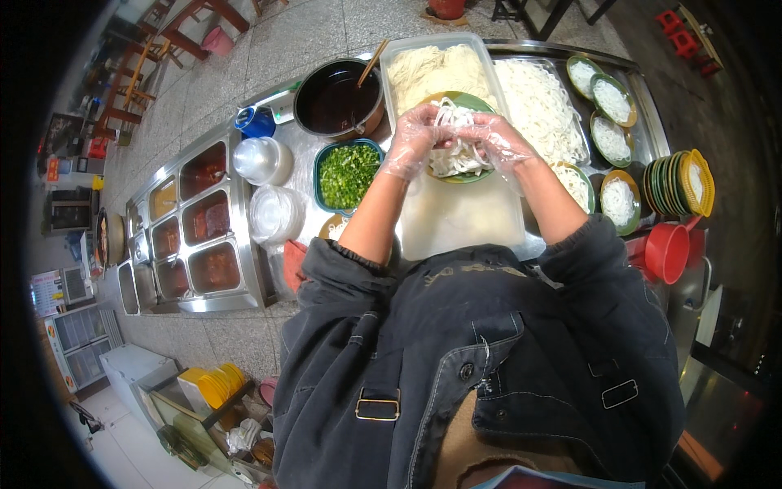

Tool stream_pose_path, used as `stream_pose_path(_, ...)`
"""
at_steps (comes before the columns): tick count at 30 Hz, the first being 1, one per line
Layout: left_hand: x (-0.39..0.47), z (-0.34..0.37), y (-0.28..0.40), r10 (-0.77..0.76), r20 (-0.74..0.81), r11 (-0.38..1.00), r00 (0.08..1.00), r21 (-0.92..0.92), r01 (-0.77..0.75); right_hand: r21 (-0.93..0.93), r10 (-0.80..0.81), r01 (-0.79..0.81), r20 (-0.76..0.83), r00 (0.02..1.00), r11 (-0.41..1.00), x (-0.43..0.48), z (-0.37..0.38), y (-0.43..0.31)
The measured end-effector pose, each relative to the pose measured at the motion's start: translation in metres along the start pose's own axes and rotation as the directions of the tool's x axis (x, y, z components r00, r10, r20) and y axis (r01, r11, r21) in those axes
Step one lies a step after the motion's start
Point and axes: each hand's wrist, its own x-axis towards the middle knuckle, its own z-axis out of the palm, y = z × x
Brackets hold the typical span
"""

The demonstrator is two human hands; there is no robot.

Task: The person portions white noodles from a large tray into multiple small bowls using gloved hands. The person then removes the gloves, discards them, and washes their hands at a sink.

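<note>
Both my hands wear clear plastic gloves and meet over a green and brown plate [467,178]. My left hand [417,136] and my right hand [496,136] hold a bunch of wide white noodles [455,113] between them. More of these noodles lie on the plate below my fingers. The plate sits over a translucent plastic tub [391,52] of thin yellowish noodles [421,70]; its pale lid [458,214] is nearer to me. Right of my right hand, a tray heaped with wide white noodles [534,104] stands on the steel counter.
On the left are chopped green onions [348,174], a pot of dark liquid [333,98] with chopsticks, plastic containers [275,214] and steel sauce pans [214,266]. Plates of noodles [611,139], a row of stacked plates [669,182] and a red ladle [667,252] occupy the right side.
</note>
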Motion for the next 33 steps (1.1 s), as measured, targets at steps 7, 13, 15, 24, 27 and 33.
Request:
stream_pose_path(7,-0.002,0.001,0.009,0.008,0.045,0.995,0.999,0.103,-0.013,-0.1,-0.022,0.031,0.094,0.995,0.994,0.003,-0.008,0.001)
stream_pose_path(13,0.004,-0.03,0.006,-0.009,-0.107,0.995,0.994,0.097,0.02,0.021,-0.098,0.099,-0.049,0.994,0.995,-0.011,-0.034,-0.018)
stream_pose_path(15,0.002,-0.048,0.005,-0.065,-0.097,0.996,0.993,0.052,0.07,0.031,-0.152,0.154,-0.036,0.988,0.988,-0.019,-0.049,-0.033)
stream_pose_path(24,0.006,-0.075,-0.009,-0.04,-0.134,0.99,0.99,0.126,0.057,0.052,-0.434,0.431,0.074,0.898,0.901,-0.051,-0.054,-0.103)
stream_pose_path(27,0.008,-0.063,-0.004,-0.035,-0.085,0.996,0.996,0.082,0.042,0.028,-0.478,0.477,0.06,0.876,0.878,-0.053,-0.047,-0.121)
stream_pose_path(33,0.007,-0.015,0.015,-0.015,0.11,0.999,0.994,-0.026,0.018,-0.045,-0.288,0.291,0.068,0.955,0.956,-0.031,-0.023,-0.105)
